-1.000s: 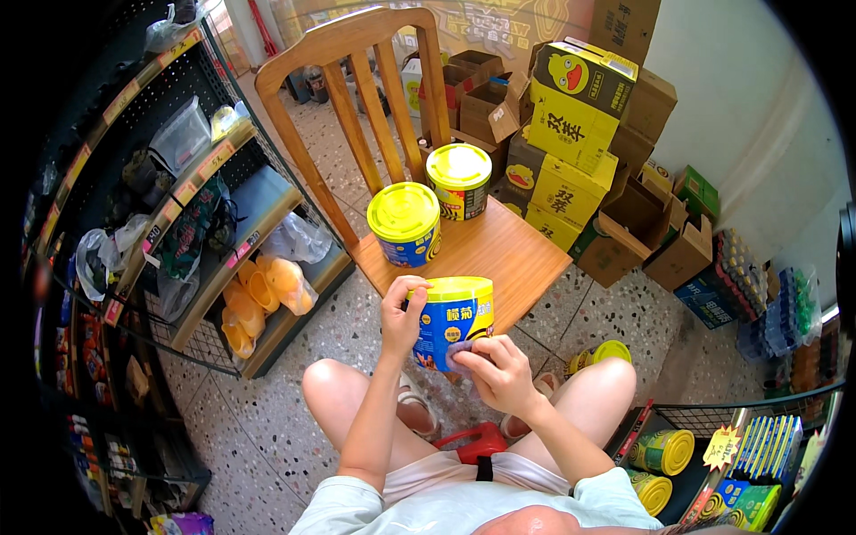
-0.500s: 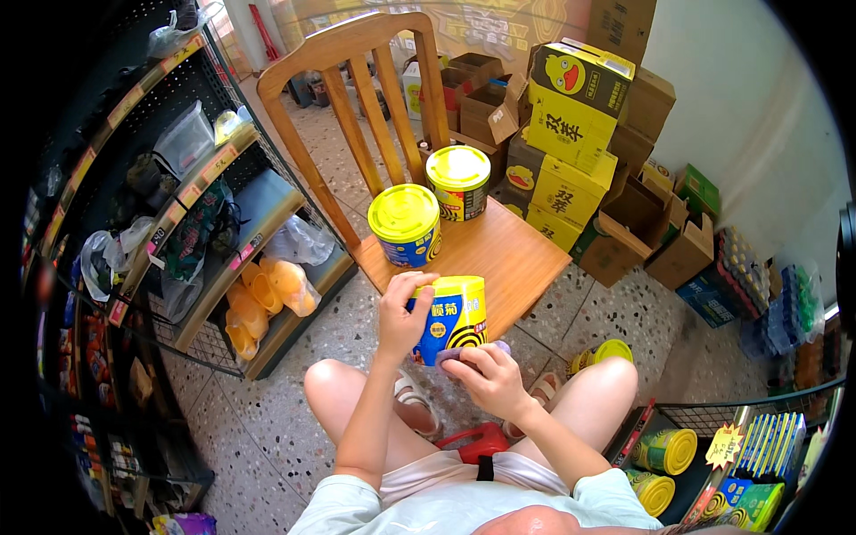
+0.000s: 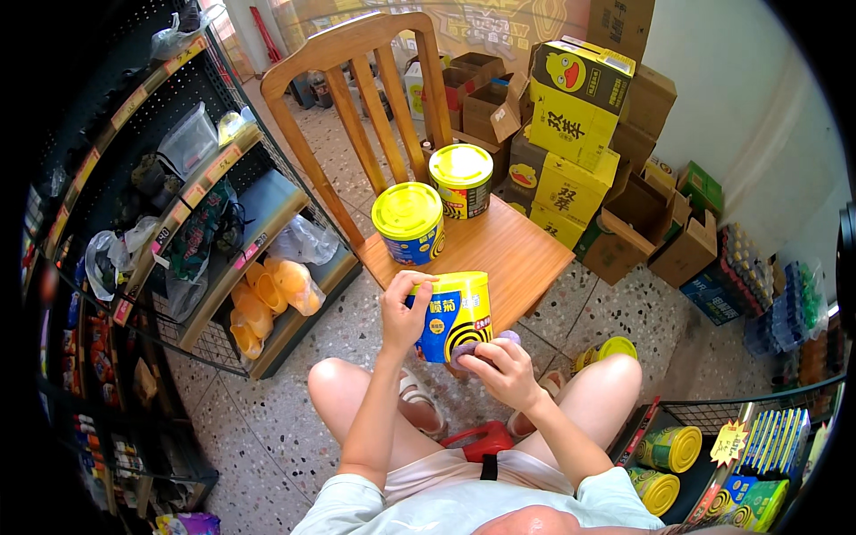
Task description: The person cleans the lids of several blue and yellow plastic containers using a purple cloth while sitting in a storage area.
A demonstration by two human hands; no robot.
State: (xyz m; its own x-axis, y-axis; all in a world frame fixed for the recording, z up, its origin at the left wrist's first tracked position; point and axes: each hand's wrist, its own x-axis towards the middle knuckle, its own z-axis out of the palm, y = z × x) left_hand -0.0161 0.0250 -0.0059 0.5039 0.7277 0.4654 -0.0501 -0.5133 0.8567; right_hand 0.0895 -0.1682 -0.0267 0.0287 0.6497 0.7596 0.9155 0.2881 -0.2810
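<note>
My left hand (image 3: 403,312) grips a blue-and-yellow tub (image 3: 437,332) with a yellow lid, fingers over its upper left side. The tub is held tilted in front of the chair seat. My right hand (image 3: 506,373) is closed on a greyish-purple cloth (image 3: 463,355), which touches the tub's lower right edge. Behind it on the wooden chair (image 3: 522,254) stand two more tubs. One is a blue tub (image 3: 408,223) with a yellow lid; the other is a darker tub (image 3: 461,181), also yellow-lidded, farther back.
A shelf rack (image 3: 259,236) with orange slippers (image 3: 283,283) and plastic bags rises at the left. Stacked yellow cartons (image 3: 575,125) and open cardboard boxes (image 3: 635,227) fill the back right. Another tub (image 3: 615,349) sits on the floor near my right foot; a low shelf (image 3: 642,428) holds more tubs.
My right hand has slid the cloth rightward along the tub's lower edge. The left hand keeps its hold, and the tub has turned slightly.
</note>
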